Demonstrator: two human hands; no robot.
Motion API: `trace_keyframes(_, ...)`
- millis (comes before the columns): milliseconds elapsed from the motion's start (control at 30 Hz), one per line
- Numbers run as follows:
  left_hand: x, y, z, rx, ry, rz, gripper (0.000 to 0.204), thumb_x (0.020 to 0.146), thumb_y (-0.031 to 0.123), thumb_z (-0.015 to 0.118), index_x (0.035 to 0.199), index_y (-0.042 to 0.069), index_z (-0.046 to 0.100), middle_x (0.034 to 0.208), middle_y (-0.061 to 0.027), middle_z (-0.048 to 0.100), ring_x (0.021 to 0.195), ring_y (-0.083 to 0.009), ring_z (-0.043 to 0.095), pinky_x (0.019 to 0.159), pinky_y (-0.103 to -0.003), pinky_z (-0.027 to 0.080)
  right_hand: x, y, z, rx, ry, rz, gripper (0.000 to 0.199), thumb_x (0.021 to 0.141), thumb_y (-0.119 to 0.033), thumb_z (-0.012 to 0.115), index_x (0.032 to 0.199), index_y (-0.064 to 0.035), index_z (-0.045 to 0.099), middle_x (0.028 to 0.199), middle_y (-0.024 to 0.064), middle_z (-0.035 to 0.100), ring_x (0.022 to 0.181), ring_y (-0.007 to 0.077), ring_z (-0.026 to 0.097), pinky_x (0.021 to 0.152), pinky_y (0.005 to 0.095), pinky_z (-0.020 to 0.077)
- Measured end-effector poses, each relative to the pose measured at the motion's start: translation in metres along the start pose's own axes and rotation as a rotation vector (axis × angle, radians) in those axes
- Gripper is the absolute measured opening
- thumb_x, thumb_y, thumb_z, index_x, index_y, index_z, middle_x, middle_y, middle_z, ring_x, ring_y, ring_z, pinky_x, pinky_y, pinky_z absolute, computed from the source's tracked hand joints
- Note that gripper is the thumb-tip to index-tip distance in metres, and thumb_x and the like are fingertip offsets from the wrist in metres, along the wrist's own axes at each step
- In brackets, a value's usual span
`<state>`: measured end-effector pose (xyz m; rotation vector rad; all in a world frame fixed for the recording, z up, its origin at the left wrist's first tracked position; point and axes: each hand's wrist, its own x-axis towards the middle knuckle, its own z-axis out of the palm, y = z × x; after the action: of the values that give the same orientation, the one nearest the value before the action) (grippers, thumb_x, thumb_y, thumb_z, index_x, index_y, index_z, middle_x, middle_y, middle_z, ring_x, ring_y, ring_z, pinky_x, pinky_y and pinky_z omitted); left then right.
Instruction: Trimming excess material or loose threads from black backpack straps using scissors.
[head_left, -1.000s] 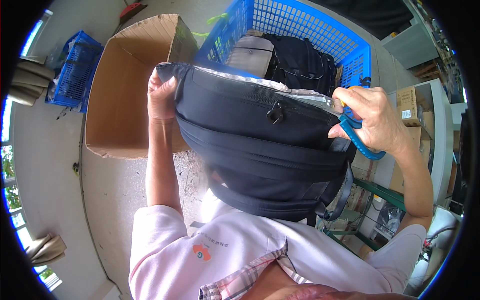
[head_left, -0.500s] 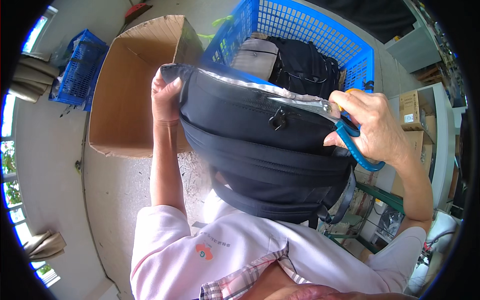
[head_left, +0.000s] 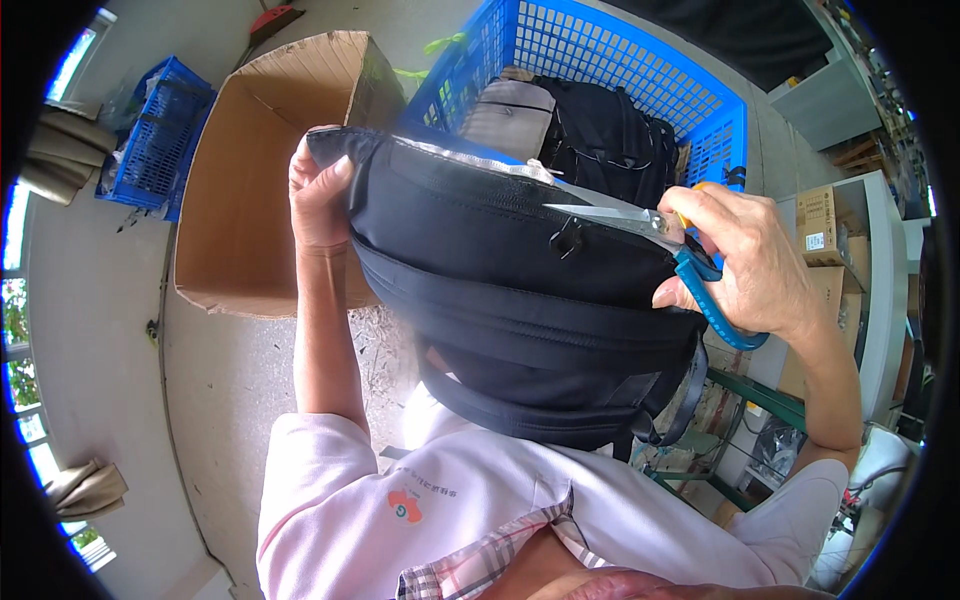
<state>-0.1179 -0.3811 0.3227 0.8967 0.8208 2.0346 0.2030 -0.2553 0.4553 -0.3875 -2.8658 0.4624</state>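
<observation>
A black backpack [head_left: 500,270] is stretched sideways between my hands, in front of my chest. My left hand [head_left: 322,200] pinches its upper left corner, the thumb lying on the near side. My right hand [head_left: 750,250] is closed on a pair of scissors [head_left: 612,214] with blue handles, and it is at the backpack's right end. The pointed blades lie over the upper panel, aimed left, just above a dark zipper pull [head_left: 567,240]. Along the top edge runs a pale strip [head_left: 475,158]. A bit of yellow shows under my right fingers; what it belongs to is hidden.
Beyond the backpack stands a blue plastic crate [head_left: 733,120] holding black and grey bags. An open cardboard box [head_left: 235,215] is at the left, with a smaller blue crate [head_left: 155,150] farther left. Shelving with cartons [head_left: 822,225] and a green metal frame [head_left: 757,397] are at the right.
My left hand and the backpack's left corner have shifted slightly left. The pale strip's right part has dropped from sight, and more of the scissor blades shows. Both hands keep their hold.
</observation>
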Motion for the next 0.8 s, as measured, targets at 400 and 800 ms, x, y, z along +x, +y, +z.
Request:
trace_keyframes(400,0.005,0.002,0.011,-0.038,0.018,-0.008,0.029,0.066,0.001,0.065,0.094,0.003,0.056,0.085,-0.0076,0.061,0.076,-0.0182,0.059,0.075,-0.030,0.048,0.008,0.009,-0.010,0.022,-0.090,0.033,0.049,0.056,-0.037,0.077,0.082,-0.0036,0.053,0.066,0.0068,0.055,0.055,0.0204,0.051,0.052,0.0326,0.0416)
trace_keyframes(800,0.008,0.006,0.016,-0.008,0.028,0.012,0.031,0.064,0.002,0.067,0.094,0.003,0.057,0.084,-0.0071,0.062,0.075,-0.0177,0.059,0.074,-0.030,0.048,0.019,0.006,-0.010,0.107,-0.134,-0.018,0.048,0.058,-0.040,0.077,0.079,-0.0047,0.051,0.059,0.0047,0.049,0.050,0.0181,0.049,0.051,0.0307,0.0399)
